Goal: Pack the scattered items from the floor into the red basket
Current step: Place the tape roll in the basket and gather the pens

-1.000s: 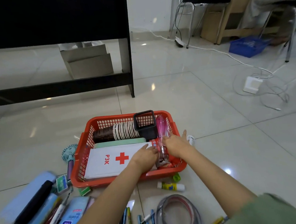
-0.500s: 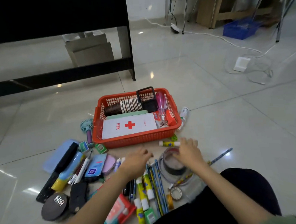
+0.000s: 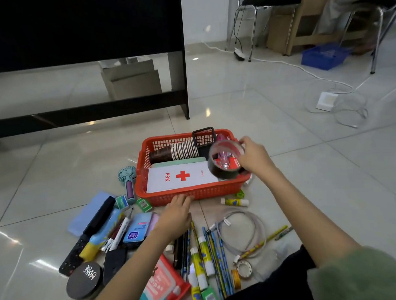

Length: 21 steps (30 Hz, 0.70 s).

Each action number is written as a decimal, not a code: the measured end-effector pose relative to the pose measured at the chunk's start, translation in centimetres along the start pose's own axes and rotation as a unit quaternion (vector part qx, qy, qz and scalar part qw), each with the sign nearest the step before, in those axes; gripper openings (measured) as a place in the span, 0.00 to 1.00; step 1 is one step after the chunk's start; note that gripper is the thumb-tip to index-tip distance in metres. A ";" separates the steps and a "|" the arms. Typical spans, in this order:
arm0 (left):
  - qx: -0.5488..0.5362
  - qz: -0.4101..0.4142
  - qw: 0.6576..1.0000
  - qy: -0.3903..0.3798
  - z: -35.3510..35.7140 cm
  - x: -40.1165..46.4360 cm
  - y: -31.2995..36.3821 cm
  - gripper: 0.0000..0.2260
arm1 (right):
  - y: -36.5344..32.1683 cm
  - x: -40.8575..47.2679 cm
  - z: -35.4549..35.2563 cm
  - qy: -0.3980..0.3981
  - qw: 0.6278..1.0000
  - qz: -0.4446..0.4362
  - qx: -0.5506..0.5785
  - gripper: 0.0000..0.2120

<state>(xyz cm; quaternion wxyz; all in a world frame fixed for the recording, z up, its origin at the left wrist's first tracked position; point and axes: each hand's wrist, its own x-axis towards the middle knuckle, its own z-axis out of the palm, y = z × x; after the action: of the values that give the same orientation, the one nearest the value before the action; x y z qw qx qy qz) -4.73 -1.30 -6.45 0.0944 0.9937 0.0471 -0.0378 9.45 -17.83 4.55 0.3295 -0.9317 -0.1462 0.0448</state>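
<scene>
- The red basket (image 3: 190,193) sits on the tiled floor (image 3: 286,167), in front of a black desk (image 3: 78,29).
- Right hand (image 3: 254,156): its fingers curl around a roll of clear tape (image 3: 225,159) and hold it tilted above the right end of the basket, clear of the contents.
- Left hand (image 3: 176,215): it is lowered over the floor items just in front of the basket's near wall, fingers loosely bent and together. I cannot tell whether the fingertips touch the wall. It holds nothing visible.
- Inside the basket: a white first-aid box (image 3: 182,177) lies flat, printed with a red cross and the letters "P3K". Smaller print near its right edge is unreadable. Behind it lie a stack of paper cups (image 3: 176,151) on its side and a black mesh holder (image 3: 203,136).
- Left of the basket: a teal handheld fan (image 3: 127,177) lies on the floor.
- Near floor pile, left: a round black compact (image 3: 84,280) carries white lettering reading "MAKE" with a second word I cannot make out. A black remote (image 3: 71,258) lies just beside it.
- Near floor pile, centre: a pink wipes pack (image 3: 162,285) shows partial lettering, "wipes". Glue sticks (image 3: 204,253) and pencils (image 3: 218,257) lie alongside each other.
- Right of the pile: a coiled white cable (image 3: 241,231) lies on the floor, and one glue stick (image 3: 235,202) lies alone near the basket's front right corner.
</scene>
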 end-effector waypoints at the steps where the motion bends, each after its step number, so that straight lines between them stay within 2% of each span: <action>1: 0.007 -0.004 1.000 0.007 -0.2 0.3 -0.1 0.23 | -1.0 1.0 0.3 0.023 1.000 -0.018 0.003 0.19; 4: 0.034 -0.003 0.999 0.010 -0.3 0.8 -0.3 0.25 | -2.6 3.6 3.6 -0.006 1.000 -0.025 0.001 0.25; 7: 0.051 0.008 0.999 0.010 0.0 0.7 -0.8 0.26 | -2.0 4.6 8.2 -0.080 0.988 0.016 -0.127 0.25; 10: 0.048 0.014 0.999 0.013 0.2 0.8 -1.7 0.25 | -0.3 5.4 9.4 -0.092 0.973 0.049 -0.208 0.25; 14: 0.050 0.033 0.998 0.036 0.1 1.7 -2.2 0.24 | 0.5 6.7 7.2 -0.193 0.934 -0.010 -0.300 0.26; 16: 0.049 0.026 0.997 0.049 0.2 2.2 -2.0 0.23 | 0.3 7.1 6.2 -0.215 0.905 -0.041 -0.364 0.27; 19: 0.035 0.011 0.998 0.053 0.5 2.1 -1.4 0.23 | -0.1 7.1 5.1 -0.165 0.881 -0.057 -0.440 0.19; 21: 0.028 0.001 0.998 0.047 0.9 1.4 -1.2 0.26 | 0.2 6.1 4.8 -0.090 0.913 -0.056 -0.395 0.20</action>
<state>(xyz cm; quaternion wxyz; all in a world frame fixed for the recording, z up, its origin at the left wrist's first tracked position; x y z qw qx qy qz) -3.53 -0.18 -7.65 0.0640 0.9967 0.0497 0.0076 14.41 -13.24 0.80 -0.0779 -0.9681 -0.2331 0.0484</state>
